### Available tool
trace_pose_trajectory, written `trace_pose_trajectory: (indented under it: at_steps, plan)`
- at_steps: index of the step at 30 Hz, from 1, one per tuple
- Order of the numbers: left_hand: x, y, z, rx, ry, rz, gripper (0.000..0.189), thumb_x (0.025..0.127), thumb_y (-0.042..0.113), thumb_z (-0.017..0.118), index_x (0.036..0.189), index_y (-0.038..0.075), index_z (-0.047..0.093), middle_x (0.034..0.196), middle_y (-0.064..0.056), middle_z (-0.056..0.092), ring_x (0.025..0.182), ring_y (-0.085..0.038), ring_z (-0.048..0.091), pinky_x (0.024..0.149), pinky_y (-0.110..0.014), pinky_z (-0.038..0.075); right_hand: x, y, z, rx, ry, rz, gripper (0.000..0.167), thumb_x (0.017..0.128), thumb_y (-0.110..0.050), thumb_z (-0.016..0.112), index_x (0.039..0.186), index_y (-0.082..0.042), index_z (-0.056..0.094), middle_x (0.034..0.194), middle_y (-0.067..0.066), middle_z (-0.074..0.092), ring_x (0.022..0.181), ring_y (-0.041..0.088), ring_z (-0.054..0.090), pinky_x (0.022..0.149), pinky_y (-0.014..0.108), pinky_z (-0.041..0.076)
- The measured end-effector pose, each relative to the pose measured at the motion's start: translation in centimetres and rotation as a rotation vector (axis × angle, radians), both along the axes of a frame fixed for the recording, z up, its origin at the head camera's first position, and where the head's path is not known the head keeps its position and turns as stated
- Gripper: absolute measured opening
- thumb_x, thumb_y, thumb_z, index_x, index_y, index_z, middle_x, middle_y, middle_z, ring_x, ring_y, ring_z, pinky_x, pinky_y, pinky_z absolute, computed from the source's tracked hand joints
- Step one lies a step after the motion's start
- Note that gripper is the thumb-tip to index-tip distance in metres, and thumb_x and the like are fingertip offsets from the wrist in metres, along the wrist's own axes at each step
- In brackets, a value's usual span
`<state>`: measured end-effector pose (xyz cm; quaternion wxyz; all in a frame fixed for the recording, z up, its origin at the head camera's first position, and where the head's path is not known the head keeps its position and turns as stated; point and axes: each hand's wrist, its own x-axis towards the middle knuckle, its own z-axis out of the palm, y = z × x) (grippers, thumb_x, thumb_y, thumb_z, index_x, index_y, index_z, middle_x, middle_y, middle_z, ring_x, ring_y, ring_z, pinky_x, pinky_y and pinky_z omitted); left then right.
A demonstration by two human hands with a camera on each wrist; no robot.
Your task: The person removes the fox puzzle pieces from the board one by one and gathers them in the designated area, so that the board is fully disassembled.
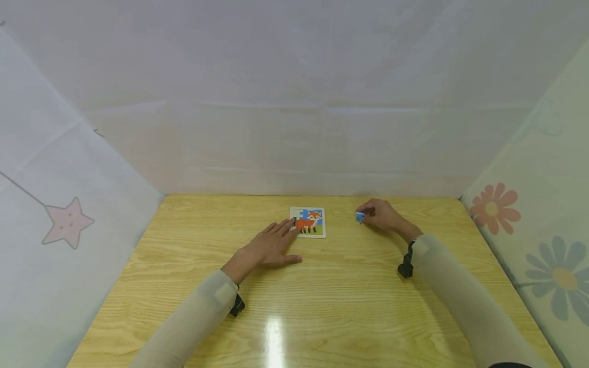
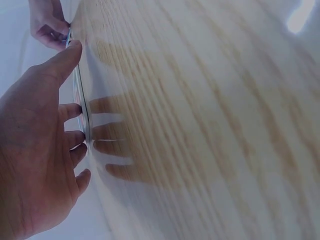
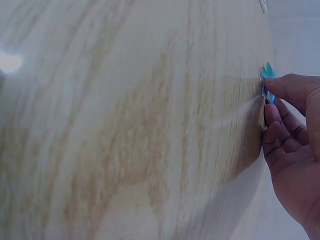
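Observation:
A square fox puzzle board (image 1: 317, 230) with a pale frame lies on the wooden table, a gap showing at its upper left corner. My left hand (image 1: 271, 246) is spread flat, its fingertips resting on the board's left edge and its thumb out over the wood. To the right of the board, my right hand (image 1: 379, 214) pinches a small blue and green puzzle piece (image 1: 360, 217) between thumb and fingers. In the right wrist view the piece (image 3: 269, 75) shows at the thumb tip, close over the table, with the other fingers curled beneath.
The wooden table (image 1: 349, 306) ends at a white cloth wall (image 1: 294, 148) behind the board. Cloth sides with a pink star (image 1: 68, 223) at left and flowers (image 1: 494, 208) at right flank it. A dark wrist device (image 1: 406, 266) sits on the right wrist.

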<state>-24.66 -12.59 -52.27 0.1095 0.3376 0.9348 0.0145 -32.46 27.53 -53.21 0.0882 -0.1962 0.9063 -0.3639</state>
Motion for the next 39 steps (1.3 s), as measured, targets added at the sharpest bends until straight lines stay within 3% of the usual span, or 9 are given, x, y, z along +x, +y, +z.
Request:
trace_pose_trajectory:
  at_steps: [5, 10, 21, 31, 39]
  plan:
    - [0.0, -0.1, 0.1, -0.002, 0.004, -0.006, 0.093, 0.103, 0.074, 0.045, 0.171, 0.015, 0.022, 0.178, -0.014, 0.012, 0.164, -0.03, 0.012, 0.131, -0.052, 0.018, 0.0, 0.0, 0.0, -0.006, 0.012, 0.005, 0.029, 0.095, -0.002, 0.076, 0.124, 0.001, 0.075, 0.116, 0.017, 0.069, 0.097, 0.026, 0.066, 0.084, 0.038, 0.056]
    - [0.1, -0.2, 0.1, 0.001, 0.003, -0.013, 0.092, 0.103, 0.073, 0.044, 0.171, 0.015, 0.022, 0.178, -0.014, 0.012, 0.165, -0.03, 0.01, 0.131, -0.052, 0.017, 0.3, -0.2, 0.2, -0.028, 0.021, 0.01, 0.029, 0.094, -0.001, 0.077, 0.123, 0.003, 0.074, 0.116, 0.019, 0.069, 0.098, 0.028, 0.068, 0.087, 0.044, 0.058]
    - [0.2, -0.2, 0.4, 0.012, 0.01, -0.017, 0.091, 0.104, 0.072, 0.045, 0.17, 0.013, 0.024, 0.177, -0.016, 0.013, 0.164, -0.032, 0.012, 0.131, -0.052, 0.016, -0.1, -3.1, 1.1, -0.039, 0.185, 0.097, 0.027, 0.094, 0.002, 0.075, 0.121, 0.005, 0.075, 0.11, 0.018, 0.072, 0.099, 0.031, 0.068, 0.087, 0.049, 0.057]
    - [0.4, 0.6, 0.7, 0.037, 0.005, -0.031, 0.093, 0.104, 0.072, 0.043, 0.171, 0.011, 0.02, 0.177, -0.016, 0.012, 0.164, -0.032, 0.012, 0.131, -0.053, 0.017, -0.9, -6.5, 1.7, -0.073, 0.186, 0.179, 0.028, 0.094, 0.002, 0.075, 0.122, 0.006, 0.075, 0.114, 0.022, 0.072, 0.102, 0.033, 0.068, 0.083, 0.042, 0.059]
    - [0.4, 1.3, 0.4, 0.04, 0.002, -0.039, 0.089, 0.106, 0.07, 0.042, 0.171, 0.013, 0.021, 0.177, -0.016, 0.012, 0.164, -0.034, 0.012, 0.131, -0.052, 0.018, -1.6, -9.2, 1.9, -0.085, 0.161, 0.225, 0.029, 0.095, 0.001, 0.073, 0.124, 0.006, 0.074, 0.118, 0.023, 0.072, 0.106, 0.037, 0.068, 0.09, 0.05, 0.06]
